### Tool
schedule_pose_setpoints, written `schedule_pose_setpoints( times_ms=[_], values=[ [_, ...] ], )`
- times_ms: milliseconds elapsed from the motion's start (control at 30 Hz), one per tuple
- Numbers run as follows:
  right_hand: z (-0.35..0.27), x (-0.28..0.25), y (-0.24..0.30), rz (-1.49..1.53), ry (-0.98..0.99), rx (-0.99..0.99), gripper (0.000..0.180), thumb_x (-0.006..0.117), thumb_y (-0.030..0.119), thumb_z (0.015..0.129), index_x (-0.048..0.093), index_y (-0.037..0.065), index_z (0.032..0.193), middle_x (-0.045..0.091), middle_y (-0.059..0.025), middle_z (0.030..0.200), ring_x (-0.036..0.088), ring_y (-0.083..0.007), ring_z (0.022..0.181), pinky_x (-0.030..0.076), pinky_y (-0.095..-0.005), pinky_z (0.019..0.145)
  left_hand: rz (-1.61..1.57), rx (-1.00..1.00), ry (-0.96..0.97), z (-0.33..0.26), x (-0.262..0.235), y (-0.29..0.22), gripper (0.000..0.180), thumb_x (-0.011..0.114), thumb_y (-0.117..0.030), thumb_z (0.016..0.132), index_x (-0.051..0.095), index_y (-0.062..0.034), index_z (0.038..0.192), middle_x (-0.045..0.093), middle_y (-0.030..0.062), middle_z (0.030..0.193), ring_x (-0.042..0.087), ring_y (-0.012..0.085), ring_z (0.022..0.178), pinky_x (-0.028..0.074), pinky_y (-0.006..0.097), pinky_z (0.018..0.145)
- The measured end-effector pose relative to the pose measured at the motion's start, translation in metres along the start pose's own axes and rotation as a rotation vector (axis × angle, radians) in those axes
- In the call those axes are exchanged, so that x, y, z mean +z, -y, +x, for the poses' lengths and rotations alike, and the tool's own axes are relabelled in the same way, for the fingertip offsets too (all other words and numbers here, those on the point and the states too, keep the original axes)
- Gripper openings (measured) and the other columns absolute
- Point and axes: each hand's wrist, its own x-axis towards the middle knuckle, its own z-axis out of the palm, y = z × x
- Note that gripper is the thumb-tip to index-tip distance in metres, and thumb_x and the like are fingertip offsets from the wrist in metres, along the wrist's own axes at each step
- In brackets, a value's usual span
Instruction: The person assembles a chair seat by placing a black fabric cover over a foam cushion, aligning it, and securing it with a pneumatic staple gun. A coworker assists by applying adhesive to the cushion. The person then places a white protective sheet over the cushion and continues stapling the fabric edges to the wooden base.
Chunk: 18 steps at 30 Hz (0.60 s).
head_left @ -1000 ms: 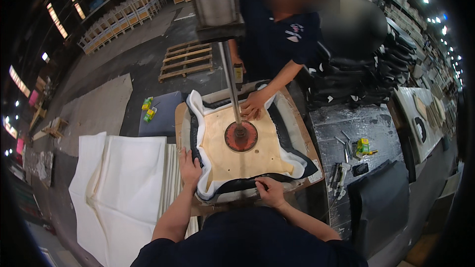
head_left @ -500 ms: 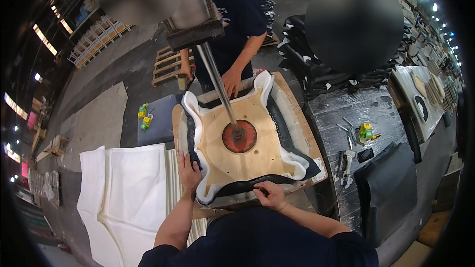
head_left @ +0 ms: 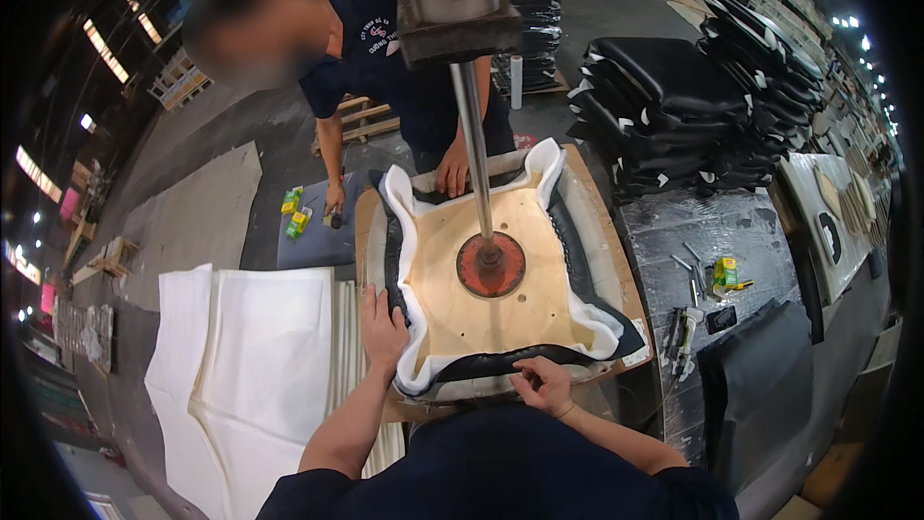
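Observation:
A plywood seat panel (head_left: 443, 299) lies between my hands, with white padding (head_left: 406, 260) and a black cover (head_left: 510, 358) standing up around its sides. From above, a metal press rod (head_left: 472, 135) meets the panel through a round red plate (head_left: 472, 279). My left hand (head_left: 385, 332) rests along the left side of the cover, fingers stretched and apart. Close to the near edge of the cover is my right hand (head_left: 545, 387), its fingers loosely bent with the tips apart; nothing shows in it.
Opposite, a co-worker's hand (head_left: 452, 169) touches the far edge; the other grips a small tool (head_left: 334, 219) above a grey pad (head_left: 318, 248) with yellow-green boxes (head_left: 298, 222). White foam sheets (head_left: 269, 337) lie left. Rightward stand a wrapped table (head_left: 664, 241) and stacked black cushions (head_left: 654, 87).
The co-worker's tool hand has gone from beside the panel down to the grey pad. The view has shifted, while my hands stay at the left and near edges; my right fingers have loosened slightly.

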Motion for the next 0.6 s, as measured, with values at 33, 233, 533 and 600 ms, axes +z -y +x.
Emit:
schedule_pose_setpoints(
  times_ms=[33, 233, 533, 600],
  values=[
    [0.001, 0.000, 0.001, -0.004, 0.010, 0.002, 0.026, 0.088, 0.019, 0.088, 0.079, 0.005, 0.108, 0.070, -0.0046, 0.079, 0.067, -0.0106, 0.060, 0.052, -0.0262, 0.056, -0.006, -0.001, -0.003, 0.000, 0.000, 0.001, 0.052, 0.066, -0.018, 0.099, 0.062, 0.0026, 0.147, 0.045, 0.0267, 0.167, 0.044, 0.0456, 0.151, 0.037, 0.050, 0.126],
    [-0.001, 0.004, 0.003, 0.021, 0.009, 0.010, 0.027, 0.088, 0.020, 0.088, 0.079, 0.005, 0.109, 0.070, -0.0044, 0.079, 0.067, -0.0109, 0.060, 0.052, -0.0264, 0.056, -0.033, -0.010, -0.010, 0.001, -0.001, 0.000, 0.052, 0.066, -0.019, 0.099, 0.062, 0.0010, 0.147, 0.045, 0.0236, 0.167, 0.045, 0.0432, 0.152, 0.038, 0.049, 0.126],
    [0.000, -0.001, 0.010, 0.009, 0.002, 0.029, 0.027, 0.087, 0.021, 0.089, 0.078, 0.005, 0.108, 0.070, -0.0049, 0.078, 0.066, -0.0127, 0.061, 0.053, -0.0279, 0.058, -0.101, -0.012, -0.024, -0.001, -0.005, -0.006, 0.049, 0.062, -0.022, 0.104, 0.063, 0.0052, 0.144, 0.046, 0.0276, 0.166, 0.045, 0.0466, 0.151, 0.037, 0.050, 0.126],
    [-0.001, -0.001, 0.007, -0.010, -0.018, 0.034, 0.026, 0.087, 0.021, 0.089, 0.078, 0.005, 0.107, 0.069, -0.0047, 0.078, 0.066, -0.0131, 0.061, 0.053, -0.0283, 0.058, -0.173, -0.059, 0.020, -0.001, -0.011, -0.008, 0.048, 0.058, -0.023, 0.107, 0.062, 0.0069, 0.144, 0.046, 0.0285, 0.166, 0.044, 0.0472, 0.152, 0.035, 0.050, 0.127]
  ],
)
